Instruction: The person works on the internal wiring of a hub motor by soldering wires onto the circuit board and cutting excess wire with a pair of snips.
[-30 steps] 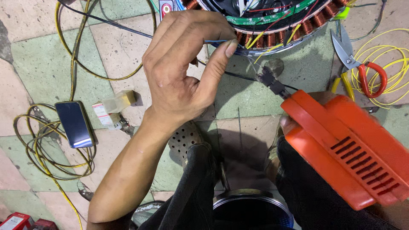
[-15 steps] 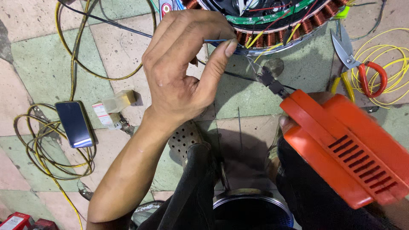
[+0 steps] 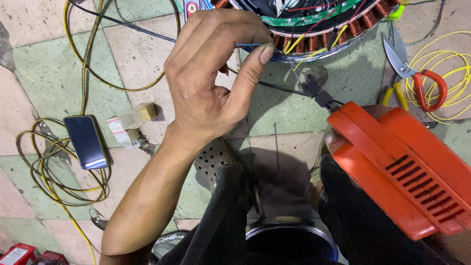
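The left hand [image 3: 211, 83] pinches a thin blue wire [image 3: 248, 45] between thumb and fingers, just beside the copper-wound stator [image 3: 333, 34] at the top edge. The right hand [image 3: 338, 140], mostly hidden, grips an orange power tool [image 3: 402, 167] whose black tip [image 3: 319, 93] lies close below the stator rim. Tiled floor [image 3: 142, 49] stays open leftward, up to the phone [image 3: 87, 142] and the coiled yellow cable [image 3: 59, 181].

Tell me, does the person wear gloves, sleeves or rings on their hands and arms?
No gloves show. The left hand is bare, with no ring or watch to see, and the forearm behind it has no sleeve up to the picture's edge. The right hand is almost hidden behind an orange tool; only a bare fingertip peeks out, so its arm cannot be judged.
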